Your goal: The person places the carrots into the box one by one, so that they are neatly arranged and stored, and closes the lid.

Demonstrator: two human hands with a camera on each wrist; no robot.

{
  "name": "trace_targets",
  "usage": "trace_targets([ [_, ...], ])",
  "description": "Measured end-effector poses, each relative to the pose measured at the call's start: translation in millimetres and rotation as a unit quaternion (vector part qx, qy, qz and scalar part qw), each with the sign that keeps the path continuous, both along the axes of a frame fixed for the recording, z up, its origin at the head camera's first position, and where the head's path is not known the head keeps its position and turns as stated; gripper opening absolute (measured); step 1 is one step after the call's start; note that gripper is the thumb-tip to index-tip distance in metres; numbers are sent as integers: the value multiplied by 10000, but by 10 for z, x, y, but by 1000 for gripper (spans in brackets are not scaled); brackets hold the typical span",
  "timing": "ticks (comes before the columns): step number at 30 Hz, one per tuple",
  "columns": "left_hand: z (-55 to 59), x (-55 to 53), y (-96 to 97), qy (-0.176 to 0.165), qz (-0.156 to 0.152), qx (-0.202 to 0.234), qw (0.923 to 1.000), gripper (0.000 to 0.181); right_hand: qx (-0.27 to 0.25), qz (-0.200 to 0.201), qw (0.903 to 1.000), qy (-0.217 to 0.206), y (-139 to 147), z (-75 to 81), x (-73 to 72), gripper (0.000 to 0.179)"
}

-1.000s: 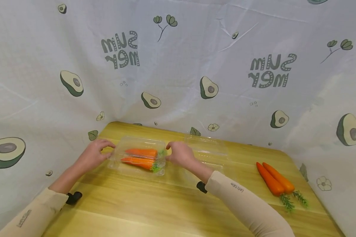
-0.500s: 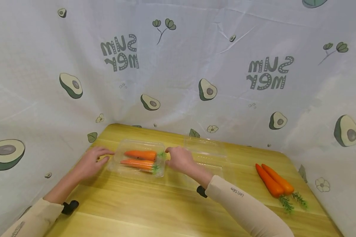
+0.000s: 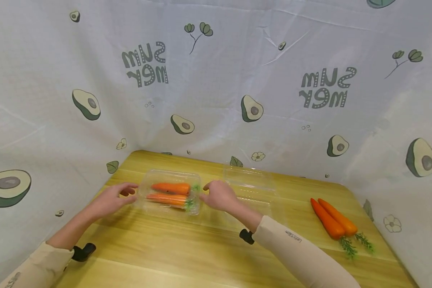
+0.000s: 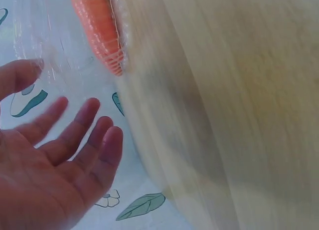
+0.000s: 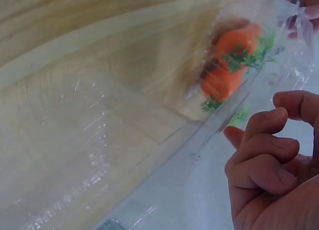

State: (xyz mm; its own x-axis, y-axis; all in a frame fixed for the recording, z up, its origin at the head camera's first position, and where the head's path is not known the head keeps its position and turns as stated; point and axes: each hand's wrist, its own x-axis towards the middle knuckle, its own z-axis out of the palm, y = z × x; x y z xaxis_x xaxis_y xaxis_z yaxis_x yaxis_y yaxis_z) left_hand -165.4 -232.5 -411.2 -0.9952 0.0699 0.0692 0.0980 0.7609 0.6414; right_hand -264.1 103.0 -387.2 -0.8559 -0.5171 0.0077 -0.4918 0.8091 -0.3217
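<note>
A clear plastic clamshell box lies at the left of the table in the head view, its lid down over two carrots. One carrot is behind the other carrot, green tops toward the right. My left hand is just off the box's left end, fingers spread and loosely bent, with nothing between them. By the right end is my right hand. In the right wrist view its fingers curl loosely and hold nothing; whether a fingertip touches the plastic I cannot tell.
A second clear plastic box lies with its lid raised behind my right forearm. Two loose carrots with green tops lie at the right of the wooden table. A printed curtain hangs behind and at both sides.
Both hands were at the ends of the closed box. My left hand has drawn slightly away and lowered; the right hand's fingers have shifted a little. The box has settled flatter on the table.
</note>
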Motion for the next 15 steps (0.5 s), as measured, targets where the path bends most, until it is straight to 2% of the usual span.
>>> trace_targets([
  [3,39,9,12,-358,83,28,9993,49,-216,61,9990,-388,26,5,23,37],
  [8,75,-1,-7,-1080,188,259,9936,37,-627,201,9911,-1154,49,-2,45,31],
  [12,64,-19,-24,-1656,220,765,9830,37,-996,-34,9776,-1854,53,-6,62,34],
  [15,46,-19,-27,-1954,215,1023,9751,38,-1165,-213,9656,-2317,46,-17,79,40],
])
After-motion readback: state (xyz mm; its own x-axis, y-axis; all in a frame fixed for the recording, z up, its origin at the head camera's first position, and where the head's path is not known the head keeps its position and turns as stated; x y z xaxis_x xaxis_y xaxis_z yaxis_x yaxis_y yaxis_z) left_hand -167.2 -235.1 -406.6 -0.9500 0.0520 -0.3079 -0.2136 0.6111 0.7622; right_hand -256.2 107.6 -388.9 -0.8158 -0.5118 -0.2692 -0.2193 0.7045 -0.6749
